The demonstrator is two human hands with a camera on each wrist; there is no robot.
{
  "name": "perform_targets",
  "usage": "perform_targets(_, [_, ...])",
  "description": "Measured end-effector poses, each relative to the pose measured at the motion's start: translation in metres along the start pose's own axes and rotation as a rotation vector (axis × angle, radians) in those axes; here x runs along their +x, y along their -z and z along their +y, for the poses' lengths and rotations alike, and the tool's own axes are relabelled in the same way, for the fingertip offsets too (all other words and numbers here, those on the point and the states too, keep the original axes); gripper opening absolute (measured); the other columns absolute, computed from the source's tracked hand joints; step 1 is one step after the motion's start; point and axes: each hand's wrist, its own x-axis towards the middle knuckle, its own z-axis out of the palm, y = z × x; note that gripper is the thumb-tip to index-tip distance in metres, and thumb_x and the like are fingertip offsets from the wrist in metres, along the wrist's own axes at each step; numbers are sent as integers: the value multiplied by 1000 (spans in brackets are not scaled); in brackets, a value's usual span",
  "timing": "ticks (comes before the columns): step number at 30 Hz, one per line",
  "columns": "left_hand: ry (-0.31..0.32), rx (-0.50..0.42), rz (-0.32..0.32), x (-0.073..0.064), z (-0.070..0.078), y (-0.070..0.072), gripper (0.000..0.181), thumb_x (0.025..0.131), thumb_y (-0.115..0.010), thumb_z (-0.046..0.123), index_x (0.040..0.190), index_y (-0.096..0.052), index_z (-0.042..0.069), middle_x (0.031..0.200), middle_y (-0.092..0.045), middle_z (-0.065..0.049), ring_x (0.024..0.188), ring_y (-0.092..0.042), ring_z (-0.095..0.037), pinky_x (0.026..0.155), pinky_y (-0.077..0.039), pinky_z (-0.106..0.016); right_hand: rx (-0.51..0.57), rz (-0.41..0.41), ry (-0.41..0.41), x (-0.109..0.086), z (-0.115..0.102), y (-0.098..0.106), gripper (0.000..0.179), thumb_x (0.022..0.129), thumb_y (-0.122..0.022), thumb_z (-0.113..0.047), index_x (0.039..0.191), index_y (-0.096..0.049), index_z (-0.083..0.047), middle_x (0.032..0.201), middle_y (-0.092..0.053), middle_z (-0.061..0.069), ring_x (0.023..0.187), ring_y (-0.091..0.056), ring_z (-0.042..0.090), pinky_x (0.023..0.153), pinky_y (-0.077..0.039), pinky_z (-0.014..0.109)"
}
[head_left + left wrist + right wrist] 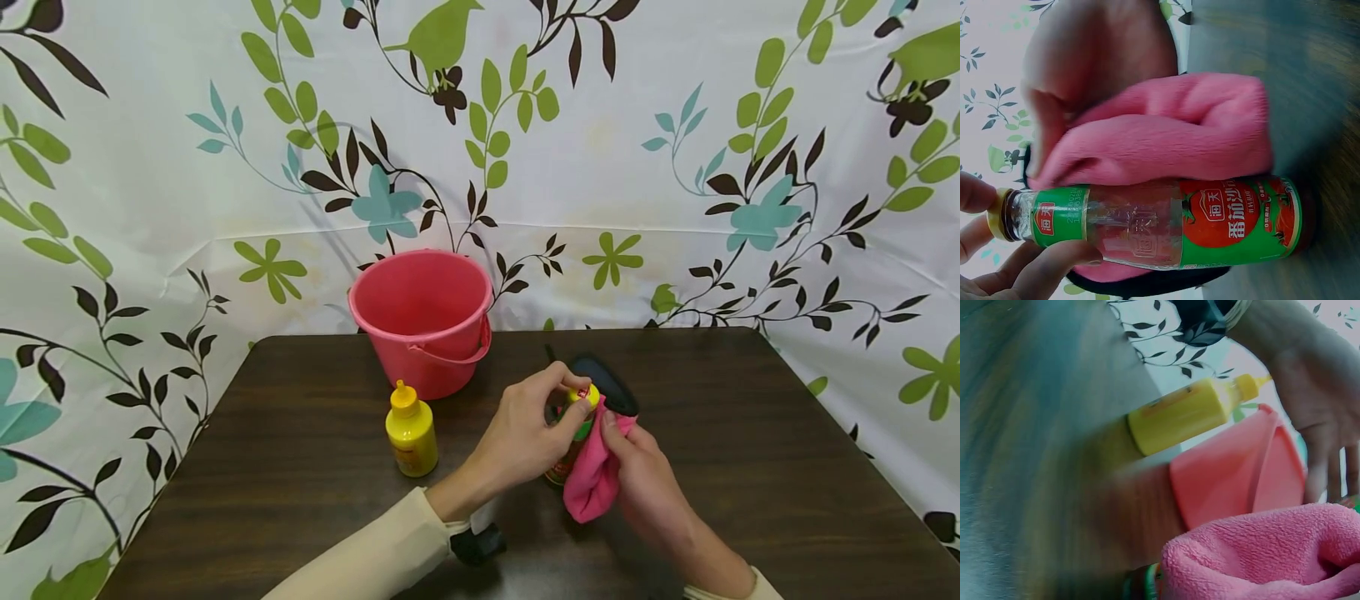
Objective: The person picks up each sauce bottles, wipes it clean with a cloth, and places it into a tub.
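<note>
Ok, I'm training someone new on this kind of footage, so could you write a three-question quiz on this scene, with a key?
1. True or false: in the head view, the yellow bottle stands nearer the person than the pink bucket.

2. What is the right hand holding?
A) the yellow bottle
B) the pink cloth
C) the pink bucket

3. Fill in the blank: the left hand grips the clear bottle with the tomato label near its ____.

Key:
1. True
2. B
3. cap
</note>
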Motion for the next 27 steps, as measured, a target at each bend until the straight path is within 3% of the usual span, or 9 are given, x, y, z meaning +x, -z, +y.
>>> perform_targets(9, [-4,1,-1,0,-1,0,20,103,-66,24,122,-66,20,121,-75,2,108,-74,-13,97,-62,-33,64,21,153,-9,-19,-6,50,114,-40,-44,137,-46,1,118,-61,-2,114,-61,11,91,-57,22])
perform_targets(15, [-16,4,4,1,-1,-1,19,103,-67,24,121,-67,19,119,-76,3,105,-75,-12,96,-62,-30,104,52,212,-15,-29,-5,53,114,-39,-43,144,-40,1,128,-58,-2,124,-57,10,99,-55,20])
perform_targets(21, [-34,13,5,1,-2,-1,18,102,-67,24,120,-67,18,118,-76,3,105,-75,-11,95,-60,-26,99,30,297,-18,-38,0,56,115,-36,-43,153,-32,-3,146,-43,5,141,-44,19,108,-52,20])
perform_targets(27, [-37,8,2,1,-2,0,17,102,-67,24,119,-67,18,118,-77,4,105,-75,-10,96,-61,-28,82,13,349,-19,-39,2,53,116,-34,-41,153,-34,-4,146,-45,5,140,-45,20,109,-52,22])
